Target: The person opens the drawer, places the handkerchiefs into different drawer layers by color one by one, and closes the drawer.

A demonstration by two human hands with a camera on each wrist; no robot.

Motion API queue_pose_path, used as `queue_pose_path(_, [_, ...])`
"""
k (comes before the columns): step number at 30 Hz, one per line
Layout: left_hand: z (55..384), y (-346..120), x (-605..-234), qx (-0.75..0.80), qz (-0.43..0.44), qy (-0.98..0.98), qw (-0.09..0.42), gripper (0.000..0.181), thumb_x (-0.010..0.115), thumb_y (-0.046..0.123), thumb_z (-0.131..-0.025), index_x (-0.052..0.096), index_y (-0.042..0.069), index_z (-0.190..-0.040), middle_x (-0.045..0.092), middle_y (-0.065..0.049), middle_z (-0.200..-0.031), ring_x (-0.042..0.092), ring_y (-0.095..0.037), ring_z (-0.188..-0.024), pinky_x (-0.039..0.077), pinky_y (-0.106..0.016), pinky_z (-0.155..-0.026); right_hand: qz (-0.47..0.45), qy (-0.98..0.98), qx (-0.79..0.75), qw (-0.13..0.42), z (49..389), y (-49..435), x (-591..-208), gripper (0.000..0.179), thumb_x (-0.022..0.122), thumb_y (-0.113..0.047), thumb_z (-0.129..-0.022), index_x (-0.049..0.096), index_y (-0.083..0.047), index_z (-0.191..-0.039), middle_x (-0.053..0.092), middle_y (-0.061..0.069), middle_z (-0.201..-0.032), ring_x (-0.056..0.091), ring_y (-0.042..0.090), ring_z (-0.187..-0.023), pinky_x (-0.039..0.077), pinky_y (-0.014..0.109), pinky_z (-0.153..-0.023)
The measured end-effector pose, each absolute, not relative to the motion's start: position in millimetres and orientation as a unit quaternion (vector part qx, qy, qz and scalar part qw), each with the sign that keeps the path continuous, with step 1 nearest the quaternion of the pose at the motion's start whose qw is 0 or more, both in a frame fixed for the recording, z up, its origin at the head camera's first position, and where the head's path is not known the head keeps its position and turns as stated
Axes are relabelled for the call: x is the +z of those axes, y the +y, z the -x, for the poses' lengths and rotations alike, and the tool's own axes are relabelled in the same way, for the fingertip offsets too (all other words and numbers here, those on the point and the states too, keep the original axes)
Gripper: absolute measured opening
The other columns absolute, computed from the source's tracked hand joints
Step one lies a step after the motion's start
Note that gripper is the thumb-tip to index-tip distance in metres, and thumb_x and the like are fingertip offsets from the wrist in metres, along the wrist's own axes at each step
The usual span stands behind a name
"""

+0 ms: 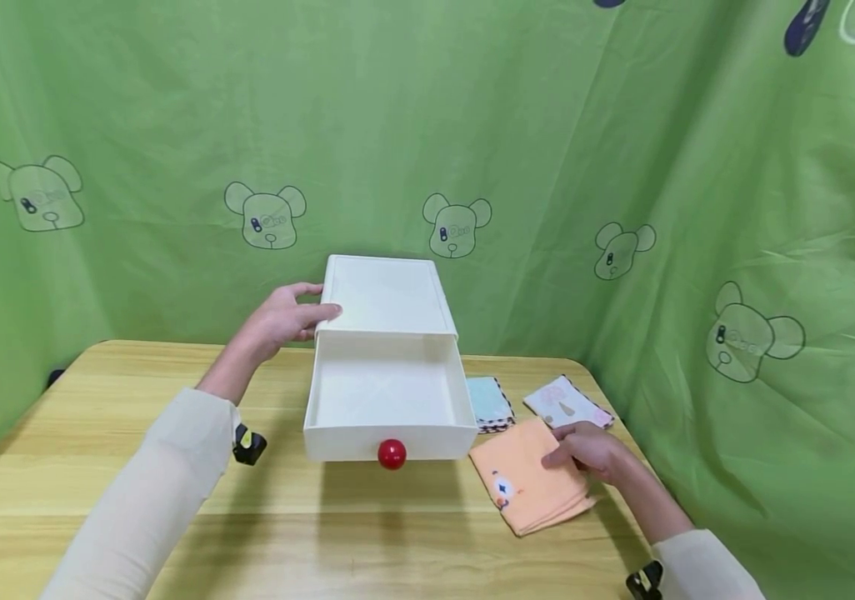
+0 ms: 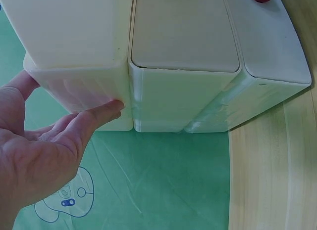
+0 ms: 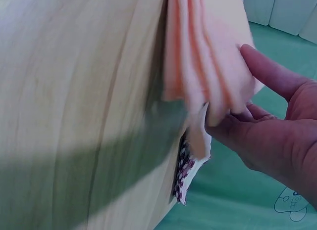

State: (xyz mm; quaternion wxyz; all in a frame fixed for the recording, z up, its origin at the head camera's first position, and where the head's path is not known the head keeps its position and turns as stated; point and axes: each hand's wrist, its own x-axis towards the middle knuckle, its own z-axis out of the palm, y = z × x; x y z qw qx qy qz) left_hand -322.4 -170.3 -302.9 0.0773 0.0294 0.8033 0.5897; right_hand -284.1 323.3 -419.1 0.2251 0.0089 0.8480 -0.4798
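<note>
A white drawer cabinet [image 1: 390, 287] stands mid-table with its top drawer [image 1: 390, 392] pulled out, bare inside, a red knob [image 1: 392, 454] on its front. My left hand [image 1: 287, 318] rests on the cabinet's upper left edge, thumb on top and fairly straight fingers along the side, as the left wrist view shows. To the right, my right hand [image 1: 591, 450] pinches the edge of a folded orange towel [image 1: 521, 475] with a small printed face. The right wrist view shows the towel's layers [image 3: 208, 67] hanging between thumb and fingers, tilted up off the table.
Next to the cabinet's right side lies a folded light blue towel [image 1: 489, 398]. A white patterned towel [image 1: 558, 400] with a dark checked edge lies behind my right hand. Green curtains [image 1: 367, 125] enclose the wooden table [image 1: 262, 533] at the back and sides. Lower drawers [image 2: 185, 32] sit beneath the top one.
</note>
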Motion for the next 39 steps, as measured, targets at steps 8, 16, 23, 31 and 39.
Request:
queue_pose_path(8, [322,-171,-302,0.586,-0.031,0.806,0.079,0.082,0.072,0.031,-0.095,0.027,0.011,-0.160,0.064,-0.004,-0.099,0.062,-0.013,-0.083,0.056,-0.027,-0.086,0.002,0.830,-0.502,0.243,281,322,-413,0.054,0.069,-0.006,-0.087,0.047,0.011,-0.133,0.070,0.012,-0.096,0.070,0.022,-0.082,0.062,0.037,-0.073])
queue_pose_path(16, [324,-173,-303,0.587,-0.029,0.805,0.078,0.081,0.072,0.031,-0.095,0.028,0.010,-0.160,0.066,-0.006,-0.103,0.064,-0.015,-0.085,0.058,-0.029,-0.088,0.031,0.824,-0.509,0.247,279,323,-402,0.066,0.069,-0.008,-0.090,0.037,0.014,-0.142,0.072,0.012,-0.098,0.071,0.022,-0.082,0.063,0.038,-0.074])
queue_pose_path(23, [325,-174,-303,0.586,-0.027,0.806,0.078,0.081,0.072,0.032,-0.095,0.028,0.011,-0.160,0.066,-0.005,-0.101,0.065,-0.015,-0.084,0.058,-0.030,-0.088,0.030,0.844,-0.487,0.222,280,319,-390,0.062,0.074,-0.011,-0.087,0.044,0.013,-0.135,0.072,0.011,-0.093,0.070,0.021,-0.080,0.062,0.036,-0.072])
queue_pose_path(31, [326,-174,-303,0.589,-0.026,0.804,0.081,0.081,0.072,0.030,-0.095,0.028,0.011,-0.160,0.066,-0.005,-0.097,0.064,-0.015,-0.082,0.057,-0.037,-0.095,0.030,0.848,-0.485,0.213,278,310,-377,0.060,0.075,-0.013,-0.088,0.044,0.010,-0.134,0.073,0.008,-0.084,0.069,0.016,-0.070,0.060,0.031,-0.063])
queue_pose_path(39, [328,-174,-303,0.591,-0.029,0.802,0.081,0.081,0.072,0.030,-0.095,0.028,0.010,-0.160,0.067,-0.007,-0.103,0.065,-0.016,-0.084,0.057,-0.038,-0.097,0.045,0.847,-0.493,0.195,277,300,-358,0.061,0.076,-0.011,-0.088,0.045,0.010,-0.135,0.071,0.005,-0.078,0.069,0.016,-0.063,0.060,0.030,-0.059])
